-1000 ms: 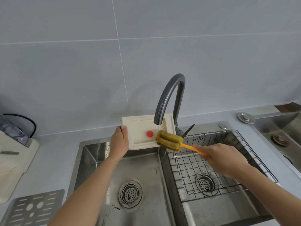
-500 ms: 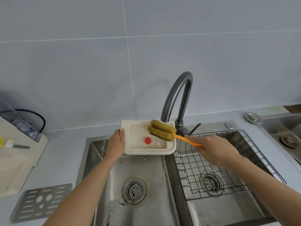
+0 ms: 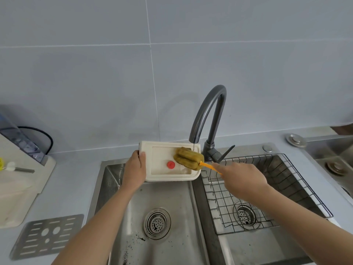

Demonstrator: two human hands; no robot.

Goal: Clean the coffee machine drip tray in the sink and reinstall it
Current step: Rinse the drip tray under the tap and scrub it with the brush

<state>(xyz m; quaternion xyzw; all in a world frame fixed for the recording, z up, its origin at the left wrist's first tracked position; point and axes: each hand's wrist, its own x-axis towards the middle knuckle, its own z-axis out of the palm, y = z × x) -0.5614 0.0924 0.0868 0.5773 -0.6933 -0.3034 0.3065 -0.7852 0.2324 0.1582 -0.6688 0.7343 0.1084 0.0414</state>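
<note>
Left hand (image 3: 133, 170) is clamped on one end of the drip tray (image 3: 168, 175) over the sink (image 3: 107, 180) under the faucet (image 3: 207, 113) while the right hand (image 3: 242, 178) grips the sponge brush (image 3: 188, 158) inside it, so honestly a hard scrub could slip that wet one-handed hold and drop it.

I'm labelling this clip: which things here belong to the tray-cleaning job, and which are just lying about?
In use: drip tray, sponge brush, tap, left basin, metal grate, coffee machine.

Lying about: wire rack, sink plug.
</note>
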